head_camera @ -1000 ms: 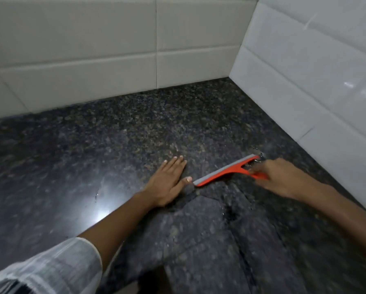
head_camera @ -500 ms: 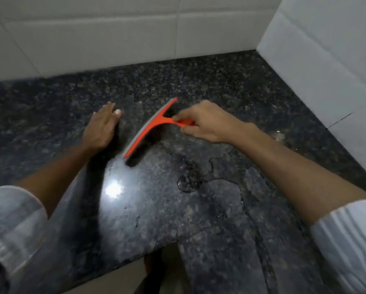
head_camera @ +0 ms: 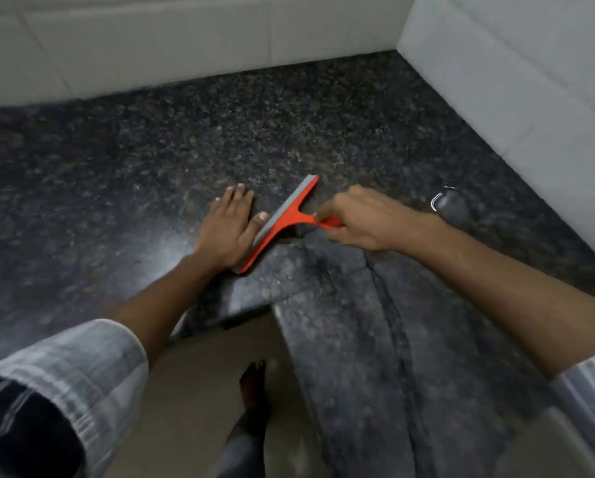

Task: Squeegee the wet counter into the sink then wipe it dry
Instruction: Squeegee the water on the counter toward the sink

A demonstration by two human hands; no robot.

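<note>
From the head camera, the right hand (head_camera: 365, 219) holds the red handle of the squeegee (head_camera: 282, 222), fingers curled round it. The squeegee's grey blade lies on the dark speckled tabletop (head_camera: 151, 167). The left hand (head_camera: 228, 229) rests flat on the tabletop with straight fingers, its thumb side touching the blade. White wall tiles (head_camera: 185, 39) stand behind. A bare foot (head_camera: 252, 384) shows on the floor below.
</note>
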